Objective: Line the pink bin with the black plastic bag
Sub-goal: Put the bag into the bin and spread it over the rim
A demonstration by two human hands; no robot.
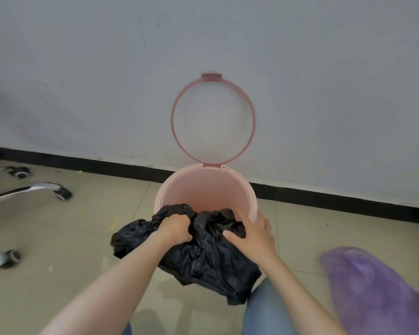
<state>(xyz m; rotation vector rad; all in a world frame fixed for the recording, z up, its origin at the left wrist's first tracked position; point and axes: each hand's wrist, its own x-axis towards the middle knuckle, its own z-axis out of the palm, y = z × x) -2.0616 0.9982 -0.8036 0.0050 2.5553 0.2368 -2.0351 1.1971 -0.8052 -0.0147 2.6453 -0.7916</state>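
The pink bin (228,180) stands on the tiled floor against the wall, with its ring-shaped pink lid frame (177,100) hinged up against the wall. A crumpled black plastic bag (203,259) lies over the bin's near rim and hangs down its front. My left hand (176,229) is fisted in the bag's bunched top edge at the near left of the rim. My right hand (254,234) rests on the bag at the near right, fingers spread, thumb pressing into the plastic. The bin's inside looks bare and pink.
A swivel chair's chrome base and castors (22,187) stand at the left. A purple plastic bag (377,288) lies on the floor at the lower right. My jeans-clad knee (266,308) is just below the bin. A black skirting board (107,163) runs along the wall.
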